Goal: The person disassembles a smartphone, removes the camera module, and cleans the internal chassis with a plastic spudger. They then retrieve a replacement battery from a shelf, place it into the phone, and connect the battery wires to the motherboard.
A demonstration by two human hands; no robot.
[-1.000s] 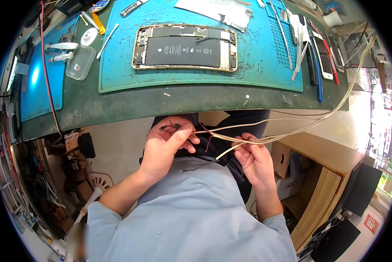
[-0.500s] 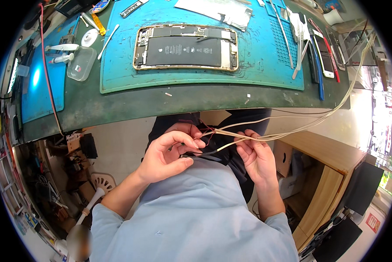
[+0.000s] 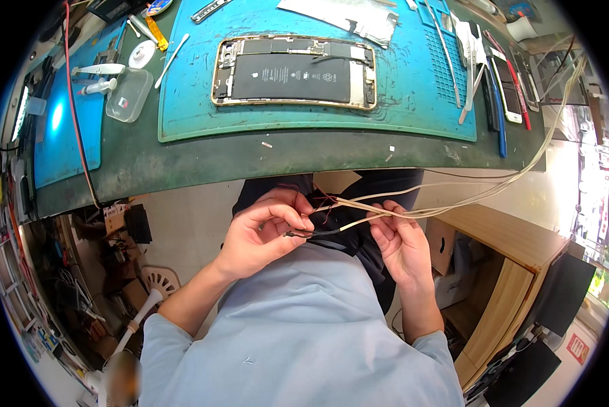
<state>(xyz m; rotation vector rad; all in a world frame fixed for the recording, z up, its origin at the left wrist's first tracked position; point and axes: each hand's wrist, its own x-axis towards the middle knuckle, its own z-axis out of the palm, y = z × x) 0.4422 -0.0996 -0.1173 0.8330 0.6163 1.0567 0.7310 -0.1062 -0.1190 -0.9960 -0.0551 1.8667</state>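
Several cream cables (image 3: 447, 205) run from the right to a spot above my lap, just off the bench edge. My left hand (image 3: 260, 230) is closed, thumb and fingers pinching the black-sleeved end (image 3: 321, 233) of one cable. Thin dark red wires (image 3: 328, 203) fan out of the other cable ends beside its fingertips. My right hand (image 3: 402, 244) is closed too, its thumb and fingertips gripping the cream cables farther right. On the blue mat (image 3: 318, 122) lies an opened phone (image 3: 291, 71), its black battery and inner parts showing.
Tweezers (image 3: 465, 115), a blue-handled tool (image 3: 501, 129) and a white phone (image 3: 511, 88) lie at the bench's right. A clear plastic box (image 3: 129, 95), a syringe (image 3: 99, 87) and a cotton swab (image 3: 171, 61) are at left. A wooden cabinet (image 3: 501, 237) stands below right.
My left thumb has moved up against the black-sleeved cable end, which now points out past the fingertips. My right hand stays nearly in place on the cables.
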